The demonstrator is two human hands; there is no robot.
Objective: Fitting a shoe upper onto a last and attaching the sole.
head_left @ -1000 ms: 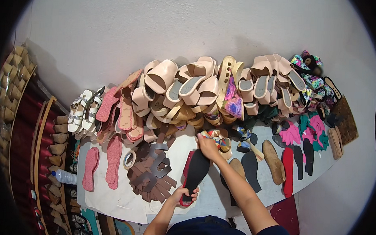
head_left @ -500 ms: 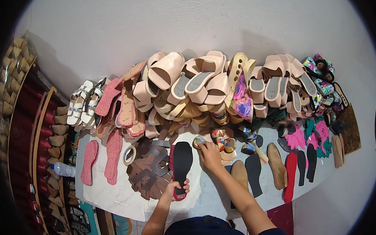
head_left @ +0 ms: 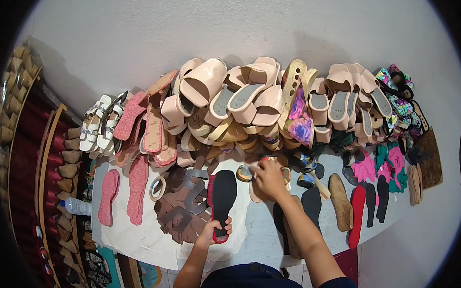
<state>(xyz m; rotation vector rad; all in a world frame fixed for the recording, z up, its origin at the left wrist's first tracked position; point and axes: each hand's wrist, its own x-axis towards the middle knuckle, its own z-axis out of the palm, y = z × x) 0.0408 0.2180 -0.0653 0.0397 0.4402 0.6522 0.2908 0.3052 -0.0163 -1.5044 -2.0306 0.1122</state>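
My left hand (head_left: pixel 217 231) grips the heel end of a sandal (head_left: pixel 223 192) with a black sole and red edging, holding it upright over the white sheet. My right hand (head_left: pixel 269 177) is over a group of multicoloured patterned block heels, part of which it covers. Its fingers are partly hidden and blurred, so I cannot tell whether a heel is between them. One patterned heel (head_left: pixel 244 173) stands just left of those fingers. Beneath my right forearm lie a brown wooden shoe last (head_left: pixel 294 242) and dark insoles (head_left: pixel 312 205).
Pale pink sandals (head_left: pixel 247 96) are piled along the wall. Brown strap pieces (head_left: pixel 180 213) and a tape roll (head_left: pixel 158 188) lie left of my hands, with pink insoles (head_left: pixel 136 191) beyond. Another wooden last (head_left: pixel 339 203) and a red insole (head_left: pixel 356 217) lie right.
My right hand has moved right, from the left patterned heel to the heels beside it, leaving that one standing on the table. My left hand still holds the sandal in nearly the same place.
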